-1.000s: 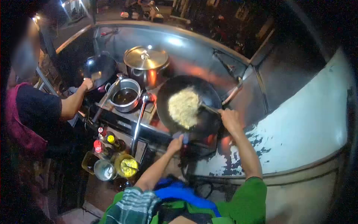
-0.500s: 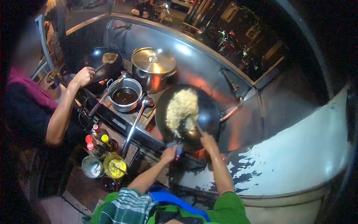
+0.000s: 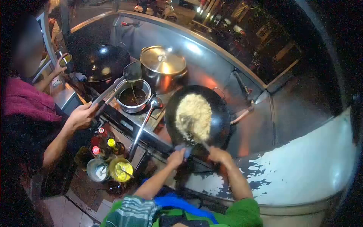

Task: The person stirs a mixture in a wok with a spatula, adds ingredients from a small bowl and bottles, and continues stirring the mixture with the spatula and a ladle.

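Note:
A large black wok stands in front of me with a pale yellow heap of food in it, likely rice. My left hand is closed round a bluish-grey cloth at the wok's near rim; whatever handle lies under the cloth is hidden. In my right hand is the handle of a spatula, which slants into the wok. Its blade is at the near side of the food, blurred and partly covered.
At left, a co-worker's hand holds a ladle above a pot of dark liquid. Behind are a lidded steel pot and another wok. Bottles and a yellow-filled tub stand left of me. A metal handle lies between.
The co-worker's ladle has gone from the far wok to over the pot, with liquid running off it. The food has shifted and spread nearer in my wok. My view has moved slightly.

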Tool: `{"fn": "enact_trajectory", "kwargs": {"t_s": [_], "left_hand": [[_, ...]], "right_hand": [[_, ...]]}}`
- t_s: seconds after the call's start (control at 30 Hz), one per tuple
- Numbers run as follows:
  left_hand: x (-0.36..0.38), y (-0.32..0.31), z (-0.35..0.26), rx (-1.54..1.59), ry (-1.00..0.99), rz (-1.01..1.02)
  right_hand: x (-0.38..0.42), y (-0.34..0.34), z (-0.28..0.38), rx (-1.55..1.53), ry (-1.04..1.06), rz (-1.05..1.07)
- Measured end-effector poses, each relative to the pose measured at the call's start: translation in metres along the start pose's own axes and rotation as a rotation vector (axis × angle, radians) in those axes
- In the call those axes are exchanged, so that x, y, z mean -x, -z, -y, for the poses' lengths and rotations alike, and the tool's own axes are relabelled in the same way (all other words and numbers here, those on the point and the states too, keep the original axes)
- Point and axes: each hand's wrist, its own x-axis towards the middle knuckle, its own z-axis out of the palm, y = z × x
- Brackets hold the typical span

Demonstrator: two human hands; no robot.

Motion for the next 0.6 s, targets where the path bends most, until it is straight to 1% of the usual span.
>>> {"fn": "enact_trajectory", "kwargs": {"t_s": [0.03,0.07,0.1,0.13,0.2,0.23,0.27,0.3,0.33,0.37,0.43,0.47,0.5,0.53,0.57,0.6], "left_hand": [[-0.005,0.005,-0.001,0.010,-0.003,-0.008],[-0.006,0.011,-0.005,0.004,-0.020,0.084],[0.000,0.015,-0.007,-0.008,-0.035,0.187],[0.007,0.023,-0.015,0.009,-0.007,0.188],[0.009,0.021,-0.014,0.022,-0.061,0.164],[0.007,0.020,-0.012,-0.006,-0.080,0.127],[0.009,0.019,-0.008,-0.016,-0.076,0.134],[0.009,0.017,-0.006,0.038,-0.083,0.134],[0.013,0.024,-0.012,0.092,-0.092,0.131],[0.018,0.032,-0.019,0.031,-0.039,0.163],[0.015,0.029,-0.020,-0.013,-0.029,0.096],[0.011,0.033,-0.017,0.084,-0.080,0.248],[0.011,0.034,-0.017,0.090,-0.077,0.246],[0.013,0.035,-0.018,0.118,-0.051,0.250],[0.015,0.037,-0.022,0.143,-0.028,0.254],[0.020,0.042,-0.026,0.091,-0.073,0.217]], "right_hand": [[-0.005,-0.038,0.000,0.044,0.020,0.027],[-0.016,-0.067,0.006,0.036,0.004,0.040],[-0.027,-0.079,0.016,-0.006,-0.048,0.020],[-0.042,-0.075,0.016,-0.027,-0.091,-0.028],[-0.076,-0.038,-0.008,-0.022,-0.099,-0.164],[-0.075,-0.006,-0.017,-0.002,-0.074,-0.230],[-0.063,0.019,-0.020,0.013,-0.041,-0.254],[-0.074,0.011,-0.044,-0.031,-0.139,-0.376],[-0.052,0.012,-0.044,0.066,-0.106,-0.180],[-0.029,0.015,-0.042,0.154,-0.054,0.010],[-0.092,-0.096,-0.098,0.659,0.097,-0.014],[-0.115,-0.107,-0.104,0.574,0.033,0.013],[-0.131,-0.124,-0.104,0.477,-0.030,0.047],[-0.115,-0.107,-0.074,0.289,-0.112,-0.008],[-0.097,-0.079,-0.044,0.057,-0.171,-0.133],[-0.094,-0.054,-0.032,-0.087,-0.189,-0.236]]}}
